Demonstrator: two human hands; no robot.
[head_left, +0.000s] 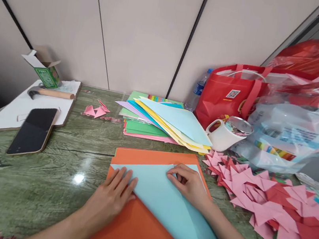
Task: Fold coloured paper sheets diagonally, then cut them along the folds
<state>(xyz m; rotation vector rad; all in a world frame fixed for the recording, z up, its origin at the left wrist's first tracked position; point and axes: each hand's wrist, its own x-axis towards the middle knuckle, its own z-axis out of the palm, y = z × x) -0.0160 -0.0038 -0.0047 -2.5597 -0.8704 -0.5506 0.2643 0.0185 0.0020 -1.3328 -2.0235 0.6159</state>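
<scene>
A light blue sheet of paper (170,205), folded slantwise, lies over orange paper (133,231) in front of me. My left hand (114,192) rests flat near the blue sheet's left corner, fingers stretched out and pressing on it. At the sheet's upper edge my right hand (190,184) is closed in a pinch, thumb and index finger on the paper. The fold runs down from the left corner toward the bottom right. Part of the sheet's right side is hidden under my right forearm.
Behind lies a stack of coloured paper (165,120). At right are folded pink and red paper pieces (269,204), a white mug (223,135), a red bag (229,94) and plastic bags (289,135). A phone (33,130) and hammer (51,93) lie left.
</scene>
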